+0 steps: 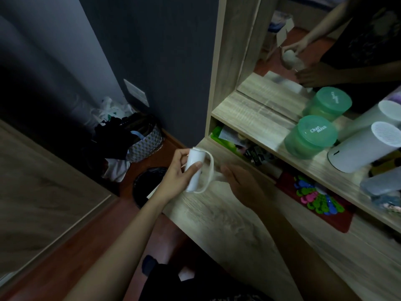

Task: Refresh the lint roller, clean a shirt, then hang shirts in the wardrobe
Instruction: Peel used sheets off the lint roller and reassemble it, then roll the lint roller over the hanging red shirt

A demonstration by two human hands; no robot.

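Against the dark wall on the left sits a soft woven laundry basket [147, 142] stuffed with dark and pale clothes. Just in front of it on the red-brown floor stands a round black bin [145, 183].

Beside the bin and above the edge of the surface [217, 213], the left hand [180, 170] holds the lint roller [195, 164], a smooth white cylinder. Its grip is wrapped round the barrel, with the thumb pressed on the near side.

A thin, limp used sheet [211, 170] arcs off the roller in a loose loop, and its free end runs into the thumb side of the right hand [240, 183]. That hand is blurred, but its grip looks narrow, pinching the sheet end.

So the refresh step seems to be under way, with the sheet partly peeled and not yet torn free. The next move probably calls for a steady pull away from the roller while the left hand keeps the barrel from turning, then a drop into the bin close by. No shirt can be made out with certainty.

Further right, the pale wood-grain surface carries a red tray [314, 196] of bright plastic pieces. On the shelf above stand a translucent green tub [312, 135] with a screw lid and a matte white cylinder [360, 148] with a slotted top, both doubled in the mirror [282, 40].
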